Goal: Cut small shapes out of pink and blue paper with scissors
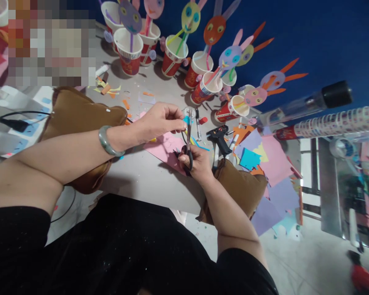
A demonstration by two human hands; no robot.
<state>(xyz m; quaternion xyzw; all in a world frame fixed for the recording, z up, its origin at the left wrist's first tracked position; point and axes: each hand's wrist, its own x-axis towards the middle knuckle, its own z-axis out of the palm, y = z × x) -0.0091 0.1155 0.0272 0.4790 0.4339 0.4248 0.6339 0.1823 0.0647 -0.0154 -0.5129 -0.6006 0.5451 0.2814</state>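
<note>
Scissors (189, 141): one pair. Glue gun (221, 140): one. Brown cushions (84, 121): two. Paper faces (214, 30): eight. Bangle (103, 140): one.

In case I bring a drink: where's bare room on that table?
The near strip of pale grey table between the two brown cushions, nearer than the pink paper sheet, looks bare. Crowded: the right, with black glue gun and coloured paper sheets; the back, with red-and-white paper cups.

Blue scrap (187, 119) at left hand (164, 121): too small for its shape to tell. Brown cushion (86, 112), left: partly hidden beneath left forearm (75, 152). Stacked cups (335, 122), right: cut off by right edge. Red object (362, 276), near right: blurred.
</note>
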